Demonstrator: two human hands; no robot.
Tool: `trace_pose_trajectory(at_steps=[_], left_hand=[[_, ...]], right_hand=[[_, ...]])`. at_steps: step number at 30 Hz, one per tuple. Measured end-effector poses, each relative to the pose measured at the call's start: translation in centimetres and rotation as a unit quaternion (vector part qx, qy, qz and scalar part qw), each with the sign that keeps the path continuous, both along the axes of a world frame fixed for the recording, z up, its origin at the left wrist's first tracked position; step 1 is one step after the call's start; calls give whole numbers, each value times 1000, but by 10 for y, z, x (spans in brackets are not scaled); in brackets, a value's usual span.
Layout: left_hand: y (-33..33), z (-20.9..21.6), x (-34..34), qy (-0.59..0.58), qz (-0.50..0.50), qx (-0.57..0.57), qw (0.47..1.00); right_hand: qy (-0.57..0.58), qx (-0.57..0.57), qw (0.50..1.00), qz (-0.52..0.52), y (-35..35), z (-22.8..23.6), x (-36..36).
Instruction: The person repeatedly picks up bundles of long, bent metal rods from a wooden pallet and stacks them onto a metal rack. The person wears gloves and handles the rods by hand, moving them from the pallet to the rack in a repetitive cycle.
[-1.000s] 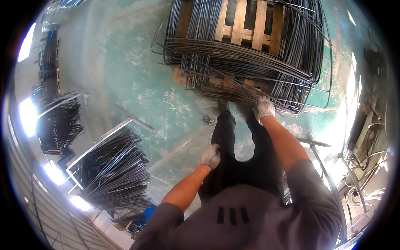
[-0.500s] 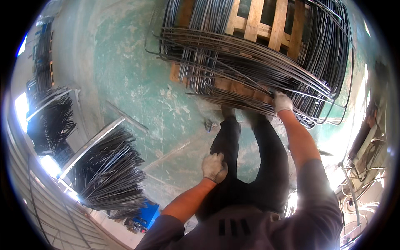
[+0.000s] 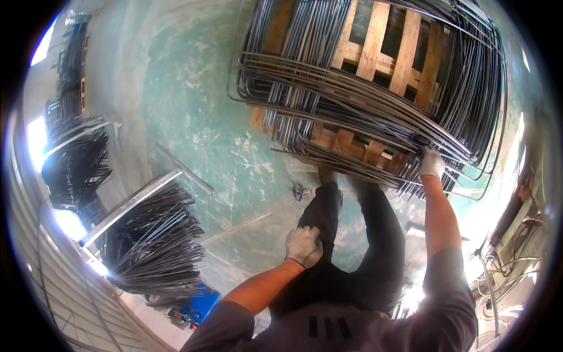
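Observation:
My left hand (image 3: 304,246), in a pale work glove, rests on my left thigh with its fingers curled in and nothing showing in them. Stretched forward, my gloved right hand (image 3: 433,163) is at the near right corner of a big stack of bent metal rods (image 3: 352,97). Its fingers are closed around rods there, though the fingertips are partly hidden among the bars. The dark rods form long frames with rounded corners, piled on a wooden pallet (image 3: 404,53). Pallet slats show through the gaps.
A sheaf of thin dark rods (image 3: 155,240) lies on the left by a metal bar (image 3: 132,208), with more bundles (image 3: 76,167) beyond. A small tool-like object (image 3: 301,192) lies on the green floor (image 3: 199,117). Cables (image 3: 498,270) and a blue box (image 3: 200,302) flank me.
My right hand has moved right along the stack's near side, and a slanting rod has shifted, baring more pallet. My left hand stays on my thigh. The view has tilted slightly.

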State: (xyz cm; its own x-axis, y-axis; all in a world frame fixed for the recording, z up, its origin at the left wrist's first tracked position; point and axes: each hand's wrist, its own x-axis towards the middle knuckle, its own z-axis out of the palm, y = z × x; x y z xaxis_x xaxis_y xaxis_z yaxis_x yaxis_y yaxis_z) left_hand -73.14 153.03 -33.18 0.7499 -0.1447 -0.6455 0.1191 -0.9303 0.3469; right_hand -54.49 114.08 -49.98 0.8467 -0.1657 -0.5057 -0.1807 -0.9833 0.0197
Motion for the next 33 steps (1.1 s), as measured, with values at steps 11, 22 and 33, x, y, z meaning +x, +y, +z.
trace_pose_trajectory(at_steps=[11, 22, 33], left_hand=[[0, 1, 10, 1, 15, -16, 1000], [-1, 1, 16, 22, 12, -8, 1000], [-4, 1, 18, 15, 4, 3, 1000]], right_hand=[[30, -56, 998, -30, -11, 5, 12], [-27, 190, 974, 124, 170, 16, 103], [85, 250, 964, 29, 163, -19, 80]])
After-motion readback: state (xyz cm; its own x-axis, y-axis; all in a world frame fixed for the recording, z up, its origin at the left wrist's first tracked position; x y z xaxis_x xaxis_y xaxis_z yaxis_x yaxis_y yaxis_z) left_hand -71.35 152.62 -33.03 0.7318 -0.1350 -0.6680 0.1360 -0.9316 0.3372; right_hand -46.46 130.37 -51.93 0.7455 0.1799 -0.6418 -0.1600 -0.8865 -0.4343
